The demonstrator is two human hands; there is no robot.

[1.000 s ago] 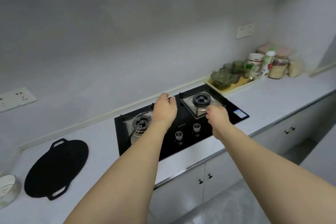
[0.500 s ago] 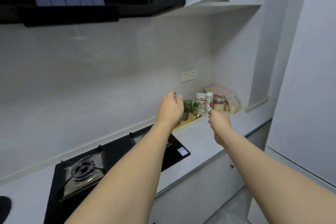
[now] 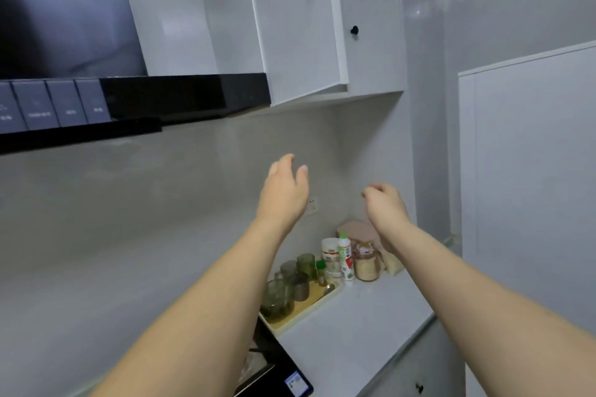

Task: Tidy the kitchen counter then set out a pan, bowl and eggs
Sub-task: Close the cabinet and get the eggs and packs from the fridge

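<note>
Reaching hands: left hand (image 3: 283, 193) raised with fingers loosely spread, holding nothing; right hand (image 3: 383, 206) loosely curled, holding nothing.
Counter (image 3: 351, 329): pale, below both arms; tray (image 3: 303, 311) of green glasses (image 3: 277, 298), jars and a bottle (image 3: 345, 256) in the corner.
Hidden: hob (image 3: 274, 367) mostly behind the left forearm.
Overhead: cupboard (image 3: 300, 26), doors closed.

Two bare forearms, no sleeves, no rings

The 1 head-worn view looks forward and tilted upward from close to the counter (image 3: 354, 325), taking in the wall cabinet (image 3: 296, 29) and range hood (image 3: 180, 97) above and the far corner, with both forearms reaching in from below.
</note>
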